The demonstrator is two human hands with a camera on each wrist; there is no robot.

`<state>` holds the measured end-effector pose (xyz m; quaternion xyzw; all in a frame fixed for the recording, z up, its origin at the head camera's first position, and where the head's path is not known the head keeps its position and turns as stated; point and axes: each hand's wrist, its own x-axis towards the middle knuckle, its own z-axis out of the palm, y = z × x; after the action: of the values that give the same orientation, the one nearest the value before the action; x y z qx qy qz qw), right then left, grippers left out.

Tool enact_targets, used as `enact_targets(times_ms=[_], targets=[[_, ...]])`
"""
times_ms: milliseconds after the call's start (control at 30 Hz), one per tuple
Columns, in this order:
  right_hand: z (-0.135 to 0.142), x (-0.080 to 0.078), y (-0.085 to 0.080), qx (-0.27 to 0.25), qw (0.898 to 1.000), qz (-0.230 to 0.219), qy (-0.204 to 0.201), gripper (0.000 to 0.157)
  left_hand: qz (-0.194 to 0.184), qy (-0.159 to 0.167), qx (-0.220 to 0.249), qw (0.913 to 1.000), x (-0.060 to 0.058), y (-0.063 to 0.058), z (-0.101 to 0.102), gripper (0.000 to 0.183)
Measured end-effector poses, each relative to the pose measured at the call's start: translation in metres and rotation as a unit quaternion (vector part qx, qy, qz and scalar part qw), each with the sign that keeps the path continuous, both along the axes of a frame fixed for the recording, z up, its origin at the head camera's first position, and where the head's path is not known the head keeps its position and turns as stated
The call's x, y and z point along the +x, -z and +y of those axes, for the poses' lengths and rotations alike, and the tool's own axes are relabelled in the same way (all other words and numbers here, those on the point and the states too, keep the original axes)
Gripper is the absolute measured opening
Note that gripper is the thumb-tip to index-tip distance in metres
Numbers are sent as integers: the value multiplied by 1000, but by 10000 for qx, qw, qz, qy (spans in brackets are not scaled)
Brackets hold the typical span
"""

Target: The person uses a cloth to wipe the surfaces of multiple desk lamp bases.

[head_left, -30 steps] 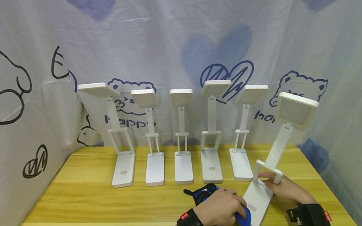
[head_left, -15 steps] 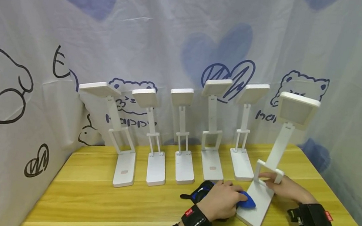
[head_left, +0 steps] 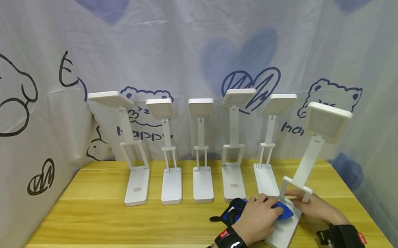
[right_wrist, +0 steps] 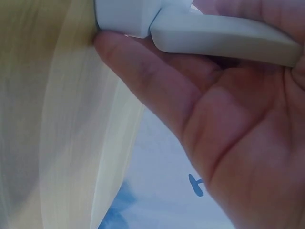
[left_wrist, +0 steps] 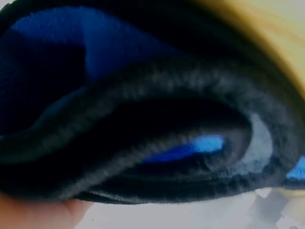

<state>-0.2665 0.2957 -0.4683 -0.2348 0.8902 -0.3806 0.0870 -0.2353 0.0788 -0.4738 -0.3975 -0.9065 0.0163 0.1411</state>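
A white folding desk lamp point(head_left: 307, 161) stands at the right of the table, its head raised. My right hand point(head_left: 316, 207) holds it at the back end of its base, by the lower bracket. In the right wrist view, the fingers point(right_wrist: 143, 71) lie against the white base point(right_wrist: 126, 14) and the bracket point(right_wrist: 228, 40). My left hand point(head_left: 256, 218) grips a folded blue cloth point(head_left: 285, 211) with black edging and presses it on the lamp's base. In the left wrist view, the bunched cloth point(left_wrist: 157, 90) fills most of the picture and hides most of the fingers.
Several similar white lamps stand in a row along the back of the wooden table point(head_left: 106, 228), among them one lamp point(head_left: 266, 176) just behind my left hand. A patterned white curtain point(head_left: 177, 56) hangs behind and at both sides.
My left hand has moved the cloth up and to the right, from the front left of the lamp's base toward its hinge end. The right hand stays in place.
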Motion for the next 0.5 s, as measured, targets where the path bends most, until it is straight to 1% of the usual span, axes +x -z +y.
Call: enact_targets(times_ms=[167,300,433,500], targets=[[1,-2,3,-17,10000,-82,-29,38,-43,-125,-36,9999,1,2,11,33],[1,-3,4,-83,9999,-101,-84,39,2,-330,-51,9994,-1,4,18,31],[3,-2,5,-239,9994,-215,-145,39,180,-482,0,9987,-2,5,27,23],[3,-2,6,-218,9995,-176,-128,39,269,-573,21,9980,-1,6,32,19]])
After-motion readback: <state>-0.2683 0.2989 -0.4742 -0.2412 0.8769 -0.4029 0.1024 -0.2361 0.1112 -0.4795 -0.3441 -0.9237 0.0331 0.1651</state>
